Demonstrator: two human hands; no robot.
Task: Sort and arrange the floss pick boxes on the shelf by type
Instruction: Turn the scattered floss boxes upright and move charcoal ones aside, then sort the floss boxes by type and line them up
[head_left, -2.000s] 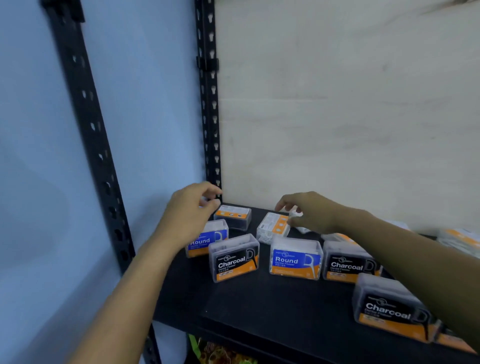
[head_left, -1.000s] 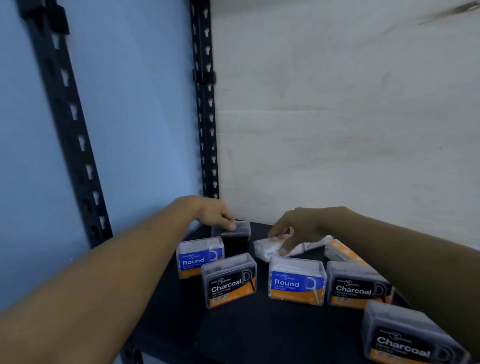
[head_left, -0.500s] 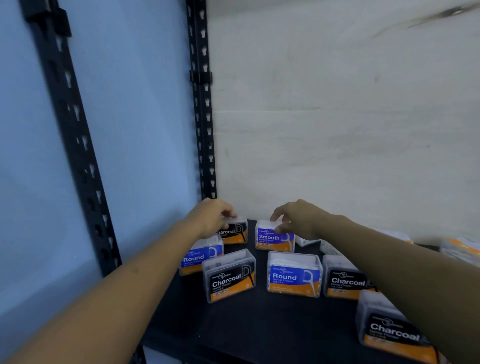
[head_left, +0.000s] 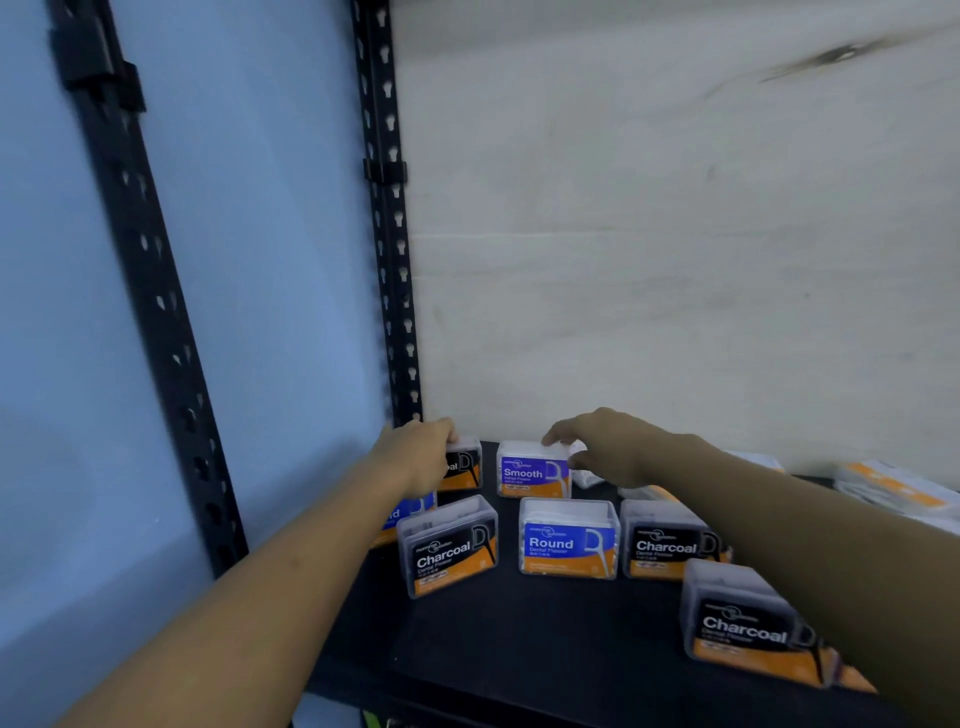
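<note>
Black shelf (head_left: 519, 639), seen from the head camera, carries the floss pick boxes. The left hand (head_left: 415, 457) curls its grip over the top of the rear Charcoal box (head_left: 466, 466), upright in the back-left corner. Just beside it stands the Smooth box (head_left: 530, 474) — the right hand (head_left: 610, 447) holds it, fingertips on its top edge, thumb at its right side. Nearer the edge stand a front Charcoal box (head_left: 449, 548) and a Round box (head_left: 569, 540) — upright, slightly apart.

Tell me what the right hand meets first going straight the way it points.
Probably the Smooth box: the right hand points left, fingertips at its top edge. Past it stands the back Charcoal box the left hand holds; depth is unclear.
</note>
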